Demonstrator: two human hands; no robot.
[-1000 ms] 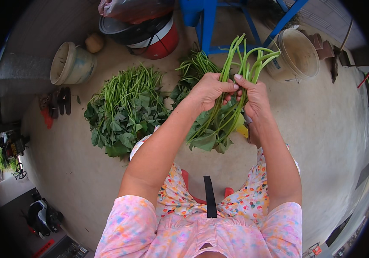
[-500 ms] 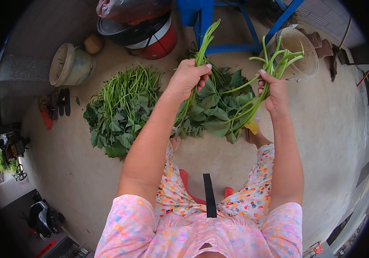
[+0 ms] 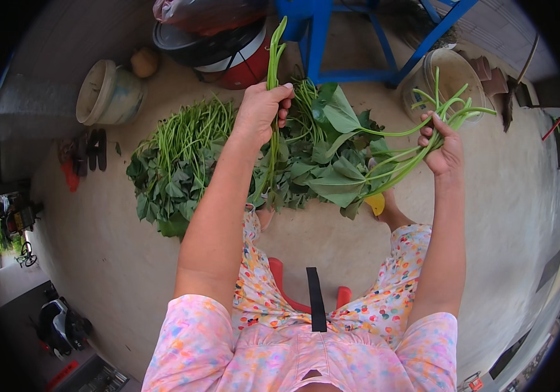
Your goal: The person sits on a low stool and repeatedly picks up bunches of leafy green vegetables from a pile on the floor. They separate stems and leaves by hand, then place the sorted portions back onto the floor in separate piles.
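Gripping a narrow stem bundle (image 3: 276, 59) in the curled, closed fingers of the left hand (image 3: 267, 108), with bare ends beyond the knuckles and leafy ends trailing nearer the lap; gripping a looser stem bundle (image 3: 394, 166) in the closed fingers of the right hand (image 3: 444, 147), with ends splayed past the fingertips and broad leaves (image 3: 342, 183) spread to their left, between both hands; with a leafy heap (image 3: 178, 166) left of the left fingers, a second pile (image 3: 307, 98) just right of them, and a pale bucket (image 3: 459, 65) just beyond the right fingers; probably light, springy along the stems, soft and floppy at the leaves; likely to snap if bent sharply, to bruise if squeezed; perhaps slippery if damp, impossible to tell here; best held by the firm stems near the bare ends, not by the leaves.
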